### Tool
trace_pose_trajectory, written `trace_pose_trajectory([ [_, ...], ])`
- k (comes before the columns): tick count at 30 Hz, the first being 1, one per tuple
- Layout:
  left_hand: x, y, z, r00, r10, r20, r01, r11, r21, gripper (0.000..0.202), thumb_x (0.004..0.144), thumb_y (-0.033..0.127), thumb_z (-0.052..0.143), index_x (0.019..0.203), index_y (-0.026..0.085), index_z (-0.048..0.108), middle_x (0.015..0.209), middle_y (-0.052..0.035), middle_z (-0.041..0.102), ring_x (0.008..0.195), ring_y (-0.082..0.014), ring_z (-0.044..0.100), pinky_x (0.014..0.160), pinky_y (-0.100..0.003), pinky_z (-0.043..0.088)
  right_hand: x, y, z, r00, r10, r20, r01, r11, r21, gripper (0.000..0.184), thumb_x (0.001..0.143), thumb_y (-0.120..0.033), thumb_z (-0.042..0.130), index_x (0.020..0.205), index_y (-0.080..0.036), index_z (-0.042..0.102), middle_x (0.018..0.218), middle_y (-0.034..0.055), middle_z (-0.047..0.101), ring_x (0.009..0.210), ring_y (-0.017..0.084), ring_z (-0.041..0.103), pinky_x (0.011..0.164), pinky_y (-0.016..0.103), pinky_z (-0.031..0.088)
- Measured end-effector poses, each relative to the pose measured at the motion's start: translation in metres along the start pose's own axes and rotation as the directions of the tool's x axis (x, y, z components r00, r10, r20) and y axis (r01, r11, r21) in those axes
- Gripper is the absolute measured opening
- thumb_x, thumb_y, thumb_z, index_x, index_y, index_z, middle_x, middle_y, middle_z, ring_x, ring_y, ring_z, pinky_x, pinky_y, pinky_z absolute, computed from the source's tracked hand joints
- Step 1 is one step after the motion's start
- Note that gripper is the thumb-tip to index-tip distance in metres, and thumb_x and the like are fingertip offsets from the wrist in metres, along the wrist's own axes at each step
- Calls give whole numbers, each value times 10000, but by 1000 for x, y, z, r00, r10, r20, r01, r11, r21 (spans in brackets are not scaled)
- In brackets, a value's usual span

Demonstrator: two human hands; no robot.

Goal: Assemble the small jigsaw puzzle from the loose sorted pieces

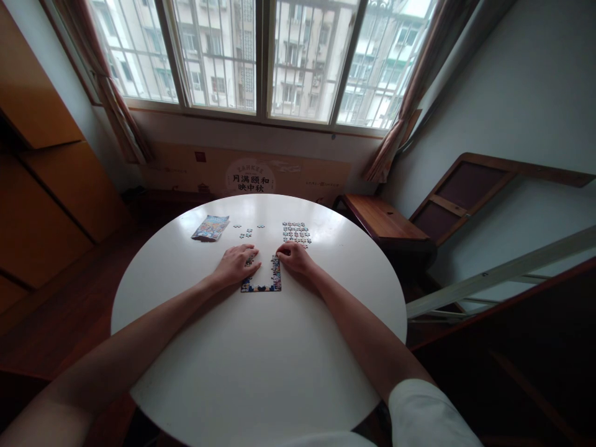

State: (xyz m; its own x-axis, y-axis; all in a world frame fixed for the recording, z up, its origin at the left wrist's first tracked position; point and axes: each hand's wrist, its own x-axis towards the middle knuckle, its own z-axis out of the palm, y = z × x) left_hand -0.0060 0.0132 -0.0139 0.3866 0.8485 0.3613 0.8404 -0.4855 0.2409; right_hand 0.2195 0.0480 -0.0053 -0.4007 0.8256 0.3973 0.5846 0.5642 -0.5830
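"Largest first?"

"Window [265, 62], barred outside, far wall. Table [261, 360], round, white, glossy. Bench [384, 217], wooden, beyond the table's far right edge."

"Hands?"

"Left hand [237, 263]: laid over the left side of the puzzle frame, fingers slightly bent and close together, thumb apart. Right hand [297, 256]: at the frame's far right end, thumb and forefinger brought together at the tips; whether a piece sits between them, cannot tell."

"The puzzle frame [261, 288]?"

"Mid-table, between and under the hands. Near, left and right strips joined in a U, bare tabletop inside; left strip partly covered."

"Handling, by judgement?"

"Light, thin, probably stiff card. Joints likely weak: it may slide on the gloss or part if lifted. Best steadied flat from above, along the strips."

"Smaller lots?"

"Packet [211, 228], one, printed, flat, far left. Sorted pieces [295, 230], laid in short rows, far right, just beyond the right hand. Loose pieces [248, 233], a few, scattered between packet and rows."

"Grip for those?"

"By opposite edges, thumb and forefinger; the tabs would bend if squeezed hard."
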Motion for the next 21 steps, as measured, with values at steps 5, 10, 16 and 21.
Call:
trace_pose_trajectory([
  [5,0,-1,1,1000,0,-2,0,1000,-12,460,849,527,471,1168,226,608,1278,-88,557,1154,-285,516,993,-445,371,0,-2,-1,1000,5,2,-5,1000,6,134,756,-102,587,781,-125,717,758,46,640,677,128,547,654,238,424],
  [10,-1,0,1,1000,2,-1,-2,1000,12,459,856,523,461,1177,227,603,1280,-83,559,1162,-277,512,994,-433,372,0,1,1,1000,4,-5,-4,1000,18,127,759,-100,584,781,-128,706,751,40,641,689,126,546,658,231,423],
  [16,-1,2,-1,1000,-4,8,4,1000,26,452,857,509,462,1183,230,602,1282,-76,558,1173,-263,506,1007,-414,364,0,2,2,1000,-9,-18,10,1000,22,126,756,-92,581,769,-122,702,742,38,633,676,122,540,652,229,419],
  [21,-2,3,-2,1000,-10,8,10,1000,18,446,857,512,464,1179,238,606,1276,-73,561,1164,-271,512,1002,-426,369,0,1,2,1000,-4,-18,5,1000,15,125,757,-98,582,770,-126,703,743,38,634,674,124,538,649,232,418],
])
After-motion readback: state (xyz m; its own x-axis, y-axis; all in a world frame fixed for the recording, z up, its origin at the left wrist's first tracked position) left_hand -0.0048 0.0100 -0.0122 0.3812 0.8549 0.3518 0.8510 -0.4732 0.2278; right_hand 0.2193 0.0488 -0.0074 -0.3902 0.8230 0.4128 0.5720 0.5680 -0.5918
